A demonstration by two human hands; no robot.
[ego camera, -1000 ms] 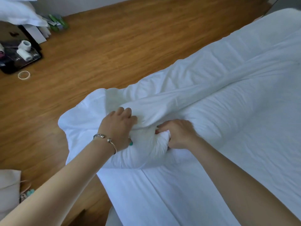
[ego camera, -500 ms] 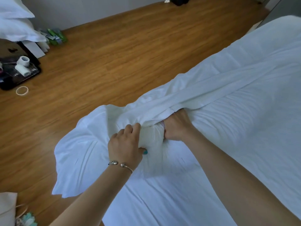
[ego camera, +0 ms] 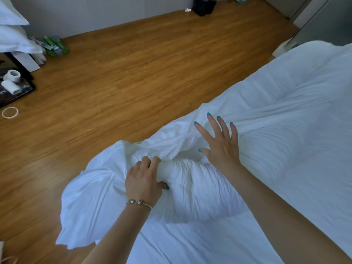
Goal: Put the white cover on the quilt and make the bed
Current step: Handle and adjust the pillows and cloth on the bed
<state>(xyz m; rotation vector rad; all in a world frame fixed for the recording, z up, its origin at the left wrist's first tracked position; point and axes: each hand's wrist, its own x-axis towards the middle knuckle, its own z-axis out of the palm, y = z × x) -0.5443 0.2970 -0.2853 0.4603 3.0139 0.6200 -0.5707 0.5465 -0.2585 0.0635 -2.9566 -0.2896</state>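
Observation:
A white quilt inside its white cover [ego camera: 276, 119] lies rolled and bunched along the bed's left edge. My left hand [ego camera: 143, 180] grips a bunched end of the quilt [ego camera: 182, 174] through the cover, fingers curled round it. My right hand [ego camera: 221, 141] hovers over the roll with fingers spread and straight, holding nothing. A loose flap of the cover [ego camera: 91, 202] hangs over the bed's edge above the floor. The bed sheet [ego camera: 190, 244] lies flat below my arms.
Wooden floor [ego camera: 123, 77] stretches to the left. A dark tray with white rolls [ego camera: 13, 86], a tape ring [ego camera: 10, 112] and green packets [ego camera: 55, 45] sit at the far left, with white pillows [ego camera: 13, 35] above them. A dark bin [ego camera: 204, 5] stands by the far wall.
My right hand has let go of the bunched quilt and lifted away with fingers spread. My left hand keeps its grip on the bunched end.

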